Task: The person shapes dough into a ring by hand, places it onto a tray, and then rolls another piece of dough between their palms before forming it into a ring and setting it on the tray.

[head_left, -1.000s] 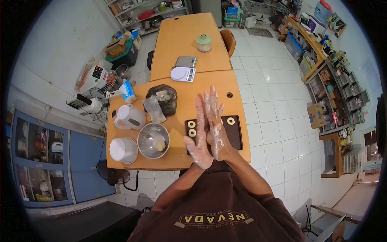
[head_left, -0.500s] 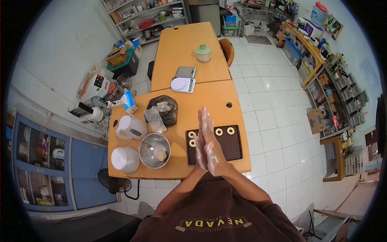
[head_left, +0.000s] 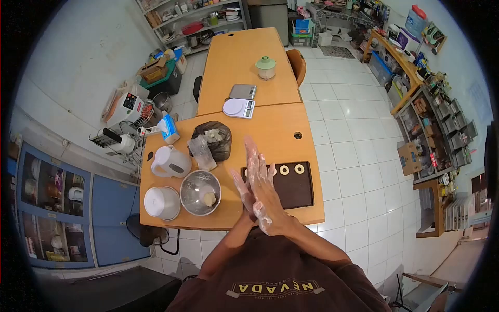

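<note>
Near the tabletop's front edge, the gloved left hand [head_left: 244,192] and right hand [head_left: 262,190] press flat together, probably around hidden soft, sticky dough best cupped lightly.

Bright even light, fisheye curvature, black vignette at corners, slight hand blur.

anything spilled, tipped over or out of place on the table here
Nothing stands out. The dough rings lie flat on the dark tray, the metal bowl and white jug stand upright, and no spill shows on the table.
</note>
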